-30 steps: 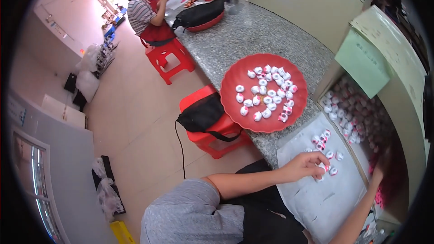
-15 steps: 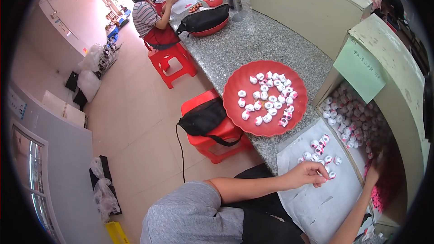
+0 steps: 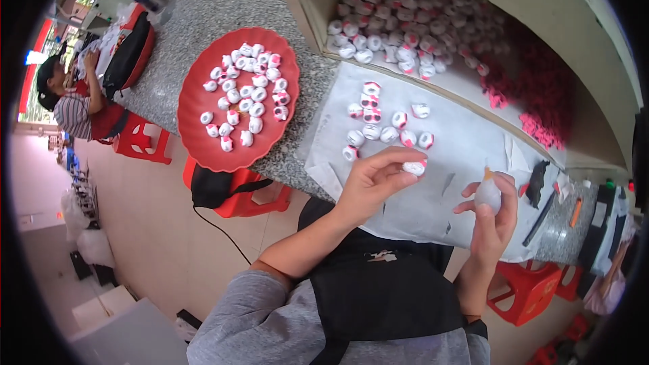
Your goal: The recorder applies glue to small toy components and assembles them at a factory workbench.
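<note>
Over the white paper sheet, my left hand pinches a small white-and-pink bead-like piece between thumb and fingertips. To its right, my right hand is closed round a rounded whitish object with a narrow yellowish tip pointing up. It looks like a small squeeze bottle, but its exact kind is unclear. The two hands are apart. Beyond my left hand, several similar white-and-pink pieces lie loosely on the paper, some in a short row.
A red scalloped plate with many such pieces stands left on the speckled counter. Behind the paper, a compartment holds heaped white pieces and small pink parts. Dark strips lie at right. A person sits far left.
The view has swung to the right. My right hand has come out of the compartment by the pink parts and now holds the whitish object. My left hand now holds a piece above the paper.
</note>
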